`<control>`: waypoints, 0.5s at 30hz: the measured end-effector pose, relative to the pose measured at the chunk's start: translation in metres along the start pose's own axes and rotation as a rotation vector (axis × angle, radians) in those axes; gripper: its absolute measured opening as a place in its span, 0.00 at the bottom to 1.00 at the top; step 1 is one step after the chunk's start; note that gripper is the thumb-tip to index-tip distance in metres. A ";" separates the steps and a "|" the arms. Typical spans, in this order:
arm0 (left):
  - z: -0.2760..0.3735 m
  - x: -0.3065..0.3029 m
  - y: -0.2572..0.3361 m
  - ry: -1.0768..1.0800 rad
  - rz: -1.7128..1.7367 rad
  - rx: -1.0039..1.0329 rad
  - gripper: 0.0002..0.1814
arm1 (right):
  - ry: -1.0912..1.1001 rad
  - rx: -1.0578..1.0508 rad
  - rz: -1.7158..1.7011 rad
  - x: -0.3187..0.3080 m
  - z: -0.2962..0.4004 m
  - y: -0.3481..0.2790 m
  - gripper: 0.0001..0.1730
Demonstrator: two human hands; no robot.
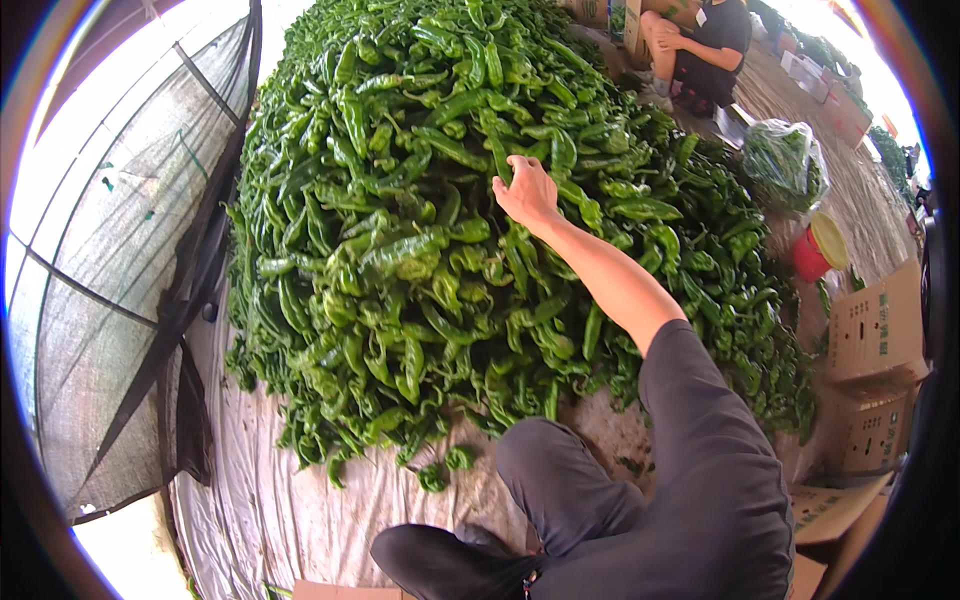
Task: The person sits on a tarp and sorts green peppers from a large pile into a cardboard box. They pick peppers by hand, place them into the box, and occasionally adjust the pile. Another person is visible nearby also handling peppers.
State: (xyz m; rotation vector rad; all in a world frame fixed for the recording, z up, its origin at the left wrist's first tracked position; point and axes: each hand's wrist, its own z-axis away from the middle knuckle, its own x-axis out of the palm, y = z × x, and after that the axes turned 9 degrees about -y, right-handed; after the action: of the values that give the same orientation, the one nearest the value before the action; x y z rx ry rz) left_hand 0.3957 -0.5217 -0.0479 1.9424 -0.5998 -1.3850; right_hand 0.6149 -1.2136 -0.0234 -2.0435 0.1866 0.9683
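Note:
A large heap of long green peppers (405,255) rises before me, many of them curled and glossy. My right hand (529,193) reaches into its upper middle, palm side turned down and away. Between the thumb and curled fingers is the lower end of a slender green pepper (496,150), whose upper part leans on the heap. The tips of some fingers are hidden behind the hand. My left hand is out of view. My bent knees in dark trousers (555,465) are at the foot of the heap.
Printed cardboard boxes (877,322) stand along the right. Beyond them are a red bucket with a yellowish lid (820,247) and a clear plastic bag of greens (786,163). Another person (712,56) sits at the far right. Shade netting (127,247) hangs left; pale sheeting (300,517) covers the ground.

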 end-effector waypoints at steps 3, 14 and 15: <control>-0.006 0.007 0.003 -0.008 0.011 -0.062 0.29 | -0.070 0.099 0.287 0.023 -0.051 -0.003 0.24; -0.021 -0.018 -0.013 -0.002 0.078 -0.304 0.17 | -0.102 -0.169 0.127 0.053 -0.065 -0.008 0.19; -0.024 -0.024 -0.015 0.001 0.088 -0.322 0.16 | -0.153 -0.119 0.110 0.051 -0.072 -0.026 0.18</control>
State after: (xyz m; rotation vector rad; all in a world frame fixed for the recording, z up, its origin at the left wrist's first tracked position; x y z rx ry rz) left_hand 0.4100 -0.4884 -0.0388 1.6416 -0.4262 -1.3340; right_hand 0.7026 -1.2405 -0.0180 -2.0732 0.1642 1.2246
